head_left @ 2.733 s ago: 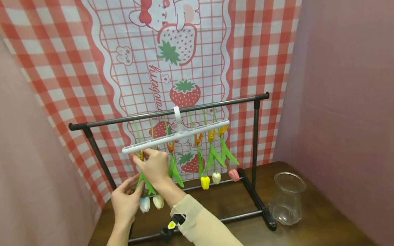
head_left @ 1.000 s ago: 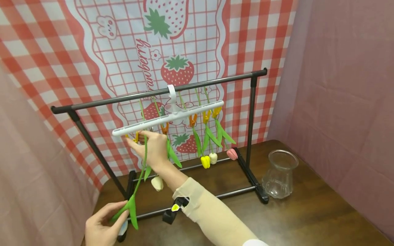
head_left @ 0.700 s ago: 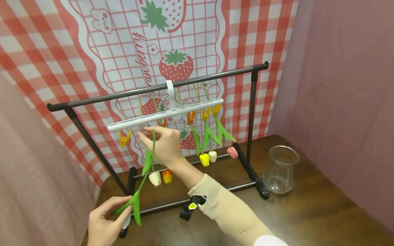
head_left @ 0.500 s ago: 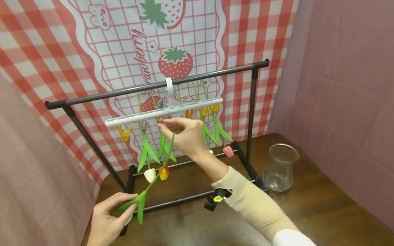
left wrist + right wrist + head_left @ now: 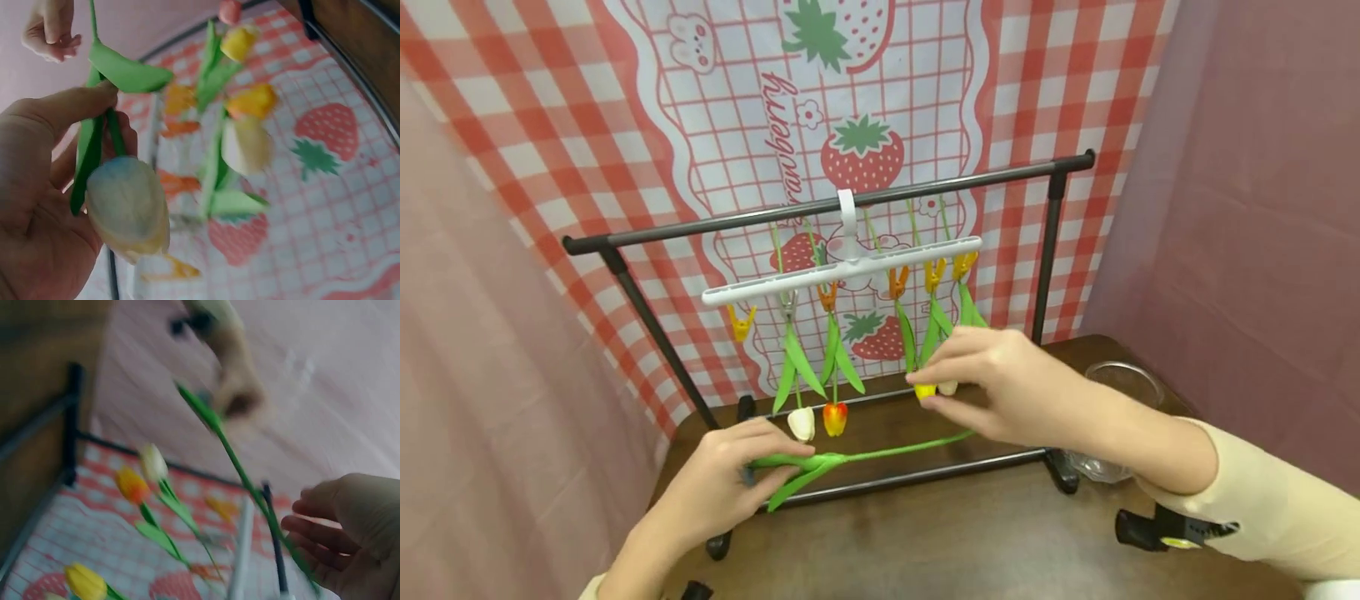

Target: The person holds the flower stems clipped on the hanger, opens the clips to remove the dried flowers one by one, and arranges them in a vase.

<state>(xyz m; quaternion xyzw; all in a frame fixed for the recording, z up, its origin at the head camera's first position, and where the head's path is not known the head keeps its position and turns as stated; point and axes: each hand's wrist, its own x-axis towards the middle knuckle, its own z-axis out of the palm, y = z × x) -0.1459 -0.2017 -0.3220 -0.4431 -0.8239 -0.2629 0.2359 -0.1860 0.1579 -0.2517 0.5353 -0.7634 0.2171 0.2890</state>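
My left hand (image 5: 730, 475) pinches an artificial tulip by its leaves and stem. Its pale blue-white bloom (image 5: 128, 200) faces the left wrist camera, and its green stem (image 5: 887, 452) stretches rightward beneath my right hand (image 5: 1000, 383). That hand has thumb and fingers apart, beside the stem's far end; its fingers are relaxed in the right wrist view. Behind, a white clip hanger (image 5: 917, 252) bears several upside-down tulips: white (image 5: 802, 424), orange-red (image 5: 835, 419), and yellow (image 5: 925, 392) partly behind the right fingers. A yellow clip (image 5: 741, 323) at its left end holds nothing.
The hanger hooks over the top bar of a dark metal rack (image 5: 722, 221) on a brown wooden table (image 5: 925, 542). A clear glass vase (image 5: 1105, 468) stands at right, partly hidden by the right arm. A strawberry-print cloth (image 5: 1037, 92) hangs behind.
The blue-white tulip came off the left clip and moved down in my left hand, its stem swinging from upright to nearly level. My right hand left the clip and moved right and down.
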